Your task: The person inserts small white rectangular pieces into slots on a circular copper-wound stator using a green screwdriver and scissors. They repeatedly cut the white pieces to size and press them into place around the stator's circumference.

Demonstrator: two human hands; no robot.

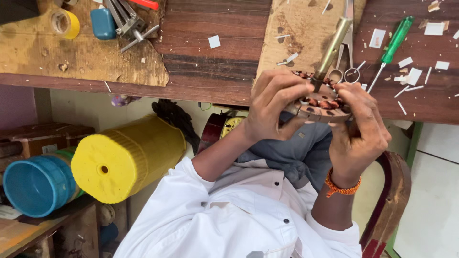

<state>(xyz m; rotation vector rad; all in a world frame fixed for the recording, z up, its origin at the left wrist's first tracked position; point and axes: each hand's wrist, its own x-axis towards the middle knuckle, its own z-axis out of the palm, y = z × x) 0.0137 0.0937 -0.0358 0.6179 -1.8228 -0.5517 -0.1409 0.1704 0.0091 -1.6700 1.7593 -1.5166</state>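
Both hands grip a round metal stator [321,102] ringed with copper windings, at the bench edge. Left hand [272,102] curls around its 9 o'clock side; right hand [358,126] clasps it at 3. A brass-coloured rod [332,48] rises from its middle toward 12.

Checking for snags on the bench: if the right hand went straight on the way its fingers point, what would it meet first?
Probably the scissors lying on the bench just beyond the motor core that the right hand holds with the left hand; depth is unclear, so it might pass above them.
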